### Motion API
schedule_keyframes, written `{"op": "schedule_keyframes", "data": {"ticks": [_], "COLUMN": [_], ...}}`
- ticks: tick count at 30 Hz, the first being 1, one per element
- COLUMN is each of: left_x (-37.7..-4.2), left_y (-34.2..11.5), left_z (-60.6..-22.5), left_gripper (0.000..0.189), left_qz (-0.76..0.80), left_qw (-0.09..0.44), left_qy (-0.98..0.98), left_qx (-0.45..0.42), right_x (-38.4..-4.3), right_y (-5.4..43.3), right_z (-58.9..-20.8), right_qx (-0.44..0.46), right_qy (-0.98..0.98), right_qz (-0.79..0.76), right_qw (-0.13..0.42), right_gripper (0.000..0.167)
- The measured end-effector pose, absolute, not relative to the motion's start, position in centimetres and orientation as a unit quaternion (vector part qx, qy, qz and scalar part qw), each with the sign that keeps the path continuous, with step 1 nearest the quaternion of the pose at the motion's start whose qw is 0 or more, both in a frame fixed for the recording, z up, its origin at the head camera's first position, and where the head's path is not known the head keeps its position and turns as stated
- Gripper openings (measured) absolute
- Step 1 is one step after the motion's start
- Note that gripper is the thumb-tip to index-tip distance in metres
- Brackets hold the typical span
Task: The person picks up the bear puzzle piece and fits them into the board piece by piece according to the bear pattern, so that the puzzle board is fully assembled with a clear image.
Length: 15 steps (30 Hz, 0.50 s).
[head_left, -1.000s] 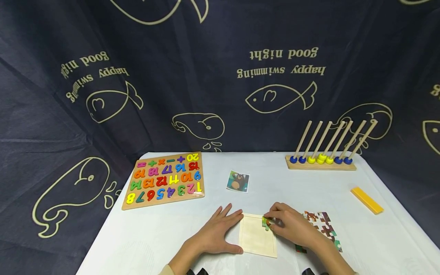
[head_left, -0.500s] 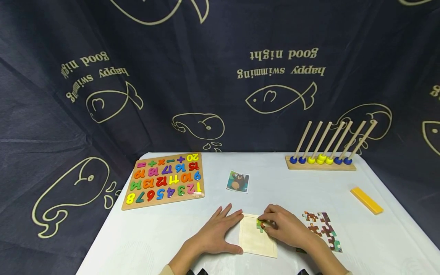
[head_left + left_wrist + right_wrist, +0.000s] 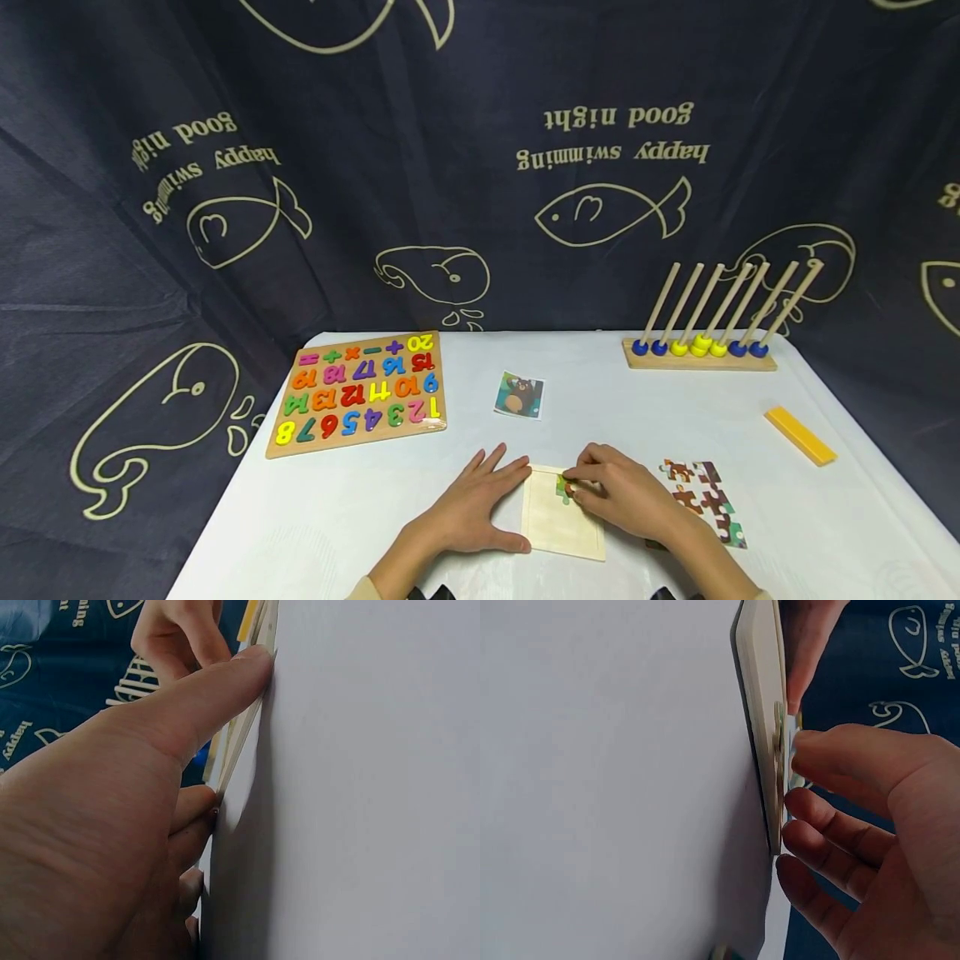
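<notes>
My left hand (image 3: 480,508) rests along the left side of a shallow wooden puzzle tray (image 3: 555,529), fingers and thumb spread out. In the left wrist view the thumb lies against the tray's edge. At the tray's upper right, my right hand (image 3: 626,492) pinches a green and brown jigsaw piece (image 3: 563,492) between thumb and fingers. That piece (image 3: 778,727) appears nearly edge-on inside the tray in the right wrist view, and the fingertips cover part of it. Several loose jigsaw pieces (image 3: 712,500) lie to the right, partly hidden by the right forearm.
A small bear picture card (image 3: 520,396) lies beyond the tray. On the far left is a number board (image 3: 360,438) with coloured digits. A bead-and-peg stand (image 3: 701,364) is at the back right, and a yellow block (image 3: 800,436) lies near the right edge.
The right hand has slid the jigsaw piece left within the tray, from near its right rim toward the middle of the top side. The left hand has stayed put.
</notes>
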<state>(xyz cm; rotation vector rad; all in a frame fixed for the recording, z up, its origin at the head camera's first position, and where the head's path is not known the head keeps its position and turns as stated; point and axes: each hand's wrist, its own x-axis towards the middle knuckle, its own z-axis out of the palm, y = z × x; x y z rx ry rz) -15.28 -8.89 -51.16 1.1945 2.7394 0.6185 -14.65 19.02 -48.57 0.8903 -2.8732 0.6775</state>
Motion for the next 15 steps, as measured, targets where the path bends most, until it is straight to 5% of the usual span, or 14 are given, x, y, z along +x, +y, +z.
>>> {"op": "schedule_keyframes", "data": {"ticks": [15], "left_x": [-15.28], "left_y": [-8.89], "left_z": [-51.02], "left_gripper": [0.098], "left_qz": [0.196], "left_qw": [0.048], "left_qy": [0.897], "left_qx": [0.393], "right_x": [-14.16], "right_y": [19.04], "right_z": [-48.51], "right_qx": [0.334], "right_qy": [-0.928], "right_qz": [0.164], "right_qw": [0.038], "right_gripper": [0.036]}}
